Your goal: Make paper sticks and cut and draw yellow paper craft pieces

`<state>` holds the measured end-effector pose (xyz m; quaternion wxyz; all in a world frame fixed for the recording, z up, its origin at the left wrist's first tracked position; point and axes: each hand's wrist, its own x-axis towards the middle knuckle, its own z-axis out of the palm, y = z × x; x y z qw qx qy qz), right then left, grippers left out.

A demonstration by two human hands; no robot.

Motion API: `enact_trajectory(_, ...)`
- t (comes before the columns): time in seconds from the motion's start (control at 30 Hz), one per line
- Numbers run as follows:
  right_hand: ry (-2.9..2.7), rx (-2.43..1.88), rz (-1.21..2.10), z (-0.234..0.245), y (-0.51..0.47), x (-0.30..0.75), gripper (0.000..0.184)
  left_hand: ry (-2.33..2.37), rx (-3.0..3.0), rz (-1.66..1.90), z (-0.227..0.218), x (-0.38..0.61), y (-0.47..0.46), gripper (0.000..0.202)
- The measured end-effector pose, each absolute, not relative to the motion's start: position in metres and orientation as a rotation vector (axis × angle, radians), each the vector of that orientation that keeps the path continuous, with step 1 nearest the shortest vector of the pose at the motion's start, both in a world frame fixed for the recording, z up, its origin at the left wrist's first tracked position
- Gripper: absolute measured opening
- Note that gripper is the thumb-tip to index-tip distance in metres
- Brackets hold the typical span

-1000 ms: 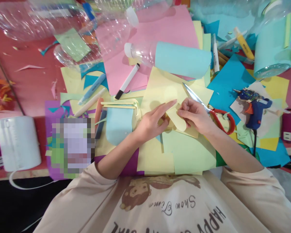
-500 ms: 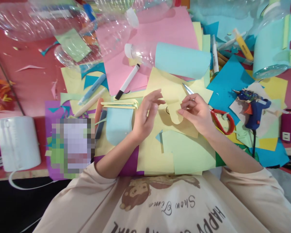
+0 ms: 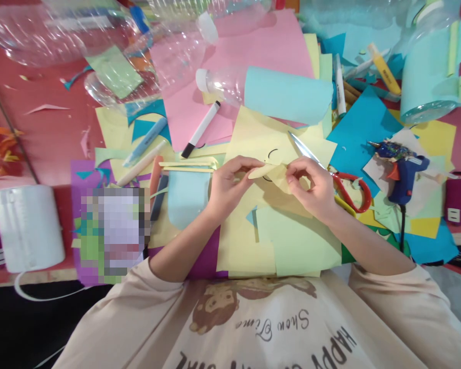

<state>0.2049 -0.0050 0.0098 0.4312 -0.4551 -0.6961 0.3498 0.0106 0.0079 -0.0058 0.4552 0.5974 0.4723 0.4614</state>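
Note:
Between my hands is a small pale yellow paper cutout [image 3: 278,174], bent and tilted above the paper-strewn table. My left hand [image 3: 232,187] pinches its left end between thumb and fingers. The right end is gripped by the fingertips of my right hand [image 3: 311,185]. Beneath lies a pale yellow sheet [image 3: 253,133] with a black curved pen line on it. Scissors with red handles [image 3: 355,192] lie beside my right hand, their blades pointing up and left, partly hidden by the hand. A light green sheet [image 3: 305,241] lies nearer to my body.
A plastic bottle wrapped in light blue paper [image 3: 288,95] lies beyond my hands. A black-capped marker [image 3: 202,129] rests to the left. At the right is a blue glue gun [image 3: 403,177]. Clear bottles [image 3: 176,61] fill the back left, and a white case [image 3: 28,228] sits far left.
My left hand has closed on the left end of the cutout, where it was apart before. The cutout has turned from hanging down to lying sideways, uncovering the pen line and more scissor blade.

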Motion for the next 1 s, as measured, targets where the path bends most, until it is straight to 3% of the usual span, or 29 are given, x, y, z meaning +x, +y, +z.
enact_trajectory(0.37, -1.964, -1.059, 0.535, 0.0028, -0.0079, 0.2038, 0.023, 1.038, 1.737, 1.072, -0.0023, 0.0126, 0.0068, 0.017)
enact_trajectory(0.6, -1.978, -1.033, 0.526, 0.0039, -0.0091, 0.2026, 0.022, 1.059, 1.795, 1.113, -0.0028, 0.0128, 0.0062, 0.003)
enact_trajectory(0.83, -1.907, -1.156, 0.642, 0.005, -0.0071, 0.2038, 0.005, 1.122, 1.681, 1.181, -0.0058, 0.0109, 0.0046, 0.005)
enact_trajectory(1.0, -1.884, -1.113, 0.653, 0.006, -0.0056, 0.2031, 0.009, 1.118, 1.635, 1.144, -0.0042, 0.0109, 0.0046, 0.009)
